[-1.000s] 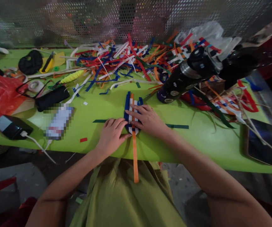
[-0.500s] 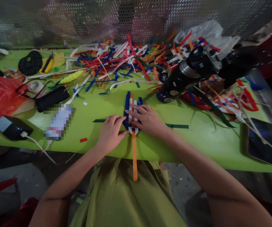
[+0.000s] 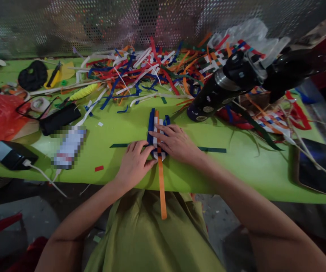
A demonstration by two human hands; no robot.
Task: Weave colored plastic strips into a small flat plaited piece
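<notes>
A small woven piece of blue, white and orange strips [image 3: 155, 126] lies at the middle of the table's near side. From its near end a long orange strip [image 3: 162, 189] hangs over the edge towards my lap. A dark green strip [image 3: 212, 150] runs crosswise, its ends showing on both sides. My left hand [image 3: 134, 160] has thumb and forefinger closed at the weave's near left edge. Fingers outstretched, my right hand [image 3: 179, 143] lies flat over the weave's right side, hiding part of it.
A heap of loose coloured strips [image 3: 140, 68] spreads along the back. A black bottle [image 3: 213, 94] leans at the right, and a dark phone [image 3: 314, 166] lies near the right edge. At the left are a charging phone [image 3: 69, 149], a black power bank [image 3: 14, 155] and a red plastic bag [image 3: 1, 117].
My left thumb and forefinger have shifted slightly towards me and to the right along the weave's near edge. The orange strip's hanging end has swung a little right. My right hand stays nearly still.
</notes>
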